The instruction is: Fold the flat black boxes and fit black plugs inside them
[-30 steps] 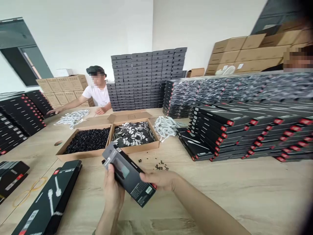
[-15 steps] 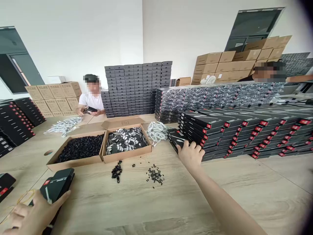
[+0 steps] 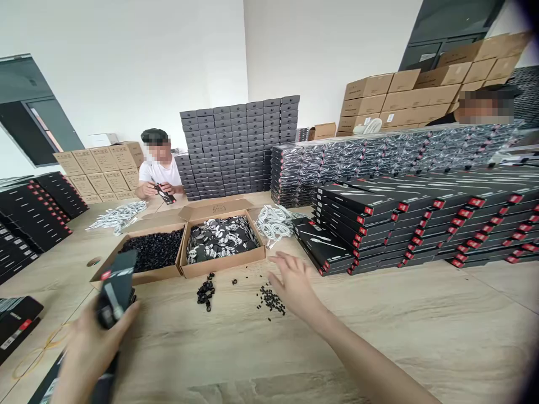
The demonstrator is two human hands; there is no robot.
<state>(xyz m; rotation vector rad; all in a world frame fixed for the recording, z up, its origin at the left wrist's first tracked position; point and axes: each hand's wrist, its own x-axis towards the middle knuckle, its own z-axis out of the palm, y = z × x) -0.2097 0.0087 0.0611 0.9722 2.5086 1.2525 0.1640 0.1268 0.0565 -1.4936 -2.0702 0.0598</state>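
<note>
A slim black packaging box [image 3: 120,280] with a red label and a cable picture is raised and tilted in my left hand [image 3: 88,345], its fingers wrapped round it; motion blurs both. More black boxes [image 3: 46,379] lie beneath that hand, partly hidden. My right hand [image 3: 297,286] is free, fingers stretched out over the table beside a scatter of tiny black pieces [image 3: 273,303]. To its right, a low pile of black boxes [image 3: 324,241] leans against taller stacks [image 3: 379,247]. A small heap of black clip-like parts [image 3: 205,293] sits between my hands.
One carton [image 3: 158,279] holds many small black parts; another [image 3: 227,269] holds black-and-white cards. White cables [image 3: 275,224] are coiled behind them. Yellow rubber bands [image 3: 40,353] lie at left. Grey box stacks [image 3: 240,151] and two people, one [image 3: 162,174] handling a box, are beyond.
My right hand has left the black boxes on the right and moved left over the table. My left hand has lifted a black box from the pile. The view has shifted slightly.
</note>
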